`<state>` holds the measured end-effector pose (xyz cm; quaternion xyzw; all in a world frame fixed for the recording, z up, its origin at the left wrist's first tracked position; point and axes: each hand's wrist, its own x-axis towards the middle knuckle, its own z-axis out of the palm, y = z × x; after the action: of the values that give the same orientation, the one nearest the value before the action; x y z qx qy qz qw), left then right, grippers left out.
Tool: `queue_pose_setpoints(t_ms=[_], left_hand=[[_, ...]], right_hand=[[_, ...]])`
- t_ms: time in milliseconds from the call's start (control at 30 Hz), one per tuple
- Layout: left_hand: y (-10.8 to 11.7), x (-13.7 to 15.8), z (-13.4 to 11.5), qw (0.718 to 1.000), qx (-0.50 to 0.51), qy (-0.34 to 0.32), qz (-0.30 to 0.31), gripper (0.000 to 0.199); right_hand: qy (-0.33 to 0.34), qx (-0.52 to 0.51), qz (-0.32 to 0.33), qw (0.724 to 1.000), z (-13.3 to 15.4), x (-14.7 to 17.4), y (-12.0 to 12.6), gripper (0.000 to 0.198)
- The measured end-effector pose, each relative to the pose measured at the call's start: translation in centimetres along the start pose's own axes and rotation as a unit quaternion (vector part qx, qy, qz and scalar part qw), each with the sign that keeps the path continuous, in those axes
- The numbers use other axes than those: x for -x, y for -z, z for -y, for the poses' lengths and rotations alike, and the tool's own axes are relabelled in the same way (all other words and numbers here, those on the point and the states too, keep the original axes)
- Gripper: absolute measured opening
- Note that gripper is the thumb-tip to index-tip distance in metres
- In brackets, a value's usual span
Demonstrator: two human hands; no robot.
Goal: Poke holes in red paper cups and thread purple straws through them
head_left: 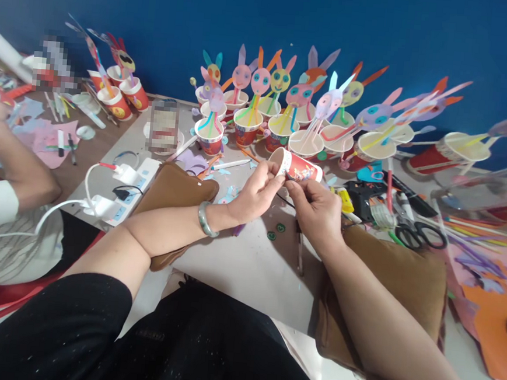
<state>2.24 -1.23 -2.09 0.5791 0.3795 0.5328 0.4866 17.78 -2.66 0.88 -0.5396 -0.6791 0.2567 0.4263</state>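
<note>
A red and white paper cup [304,169] lies tilted on its side between my hands, its mouth toward the left. My left hand [260,191] grips it at the rim, fingers curled, thumb on the outside. My right hand [317,209] is closed in a pinch against the cup's near side; whatever sits between its fingertips is too small and hidden to name. Below my hands, two small green buttons [276,231] lie on the table, beside a thin dark stick [300,249]. A white pen [231,164] rests behind my left hand.
Several paper cups with paper rabbit faces [261,81] stand along the blue wall. A white power strip [132,195] is at left, scissors [421,233] at right. Brown cushions [387,276] lie under both arms. Another person's arm [23,154] works at far left.
</note>
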Motion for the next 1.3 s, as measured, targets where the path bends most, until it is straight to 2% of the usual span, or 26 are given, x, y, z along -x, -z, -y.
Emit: queue_pose_setpoints(t_ms=[167,233,367,500,633,933,1300], left_hand=[[0.7,-0.9,-0.2,1.0,0.012,0.011,0.02,0.049],[1.2,-1.5,-0.3,0.999,0.001,0.011,0.03,0.048],[2.1,-2.3,-0.8,0.999,-0.028,0.01,0.038,0.041],[2.3,-2.6,-1.3,0.998,-0.028,0.027,0.048,0.04],[2.0,-2.5,-1.3,0.997,0.0,0.026,0.066,0.046],[2.0,-2.5,-1.3,0.998,-0.016,0.005,0.058,0.037],[2.0,-2.4,-1.4,0.997,-0.043,-0.017,0.066,0.038]], right_hand=[[-0.037,-0.132,0.01,0.99,-0.5,-0.4,-0.3,0.06],[-0.037,-0.141,-0.008,0.989,-0.8,-0.6,-0.1,0.06],[0.029,0.022,-0.044,0.998,-1.6,-1.0,0.9,0.049],[0.104,0.203,-0.077,0.971,-2.3,-1.2,1.6,0.037],[0.133,0.297,-0.073,0.943,-2.7,-1.1,1.6,0.039],[0.177,0.341,-0.065,0.921,-2.6,-0.8,1.7,0.037],[0.177,0.37,-0.063,0.91,-2.0,-0.5,1.7,0.04]])
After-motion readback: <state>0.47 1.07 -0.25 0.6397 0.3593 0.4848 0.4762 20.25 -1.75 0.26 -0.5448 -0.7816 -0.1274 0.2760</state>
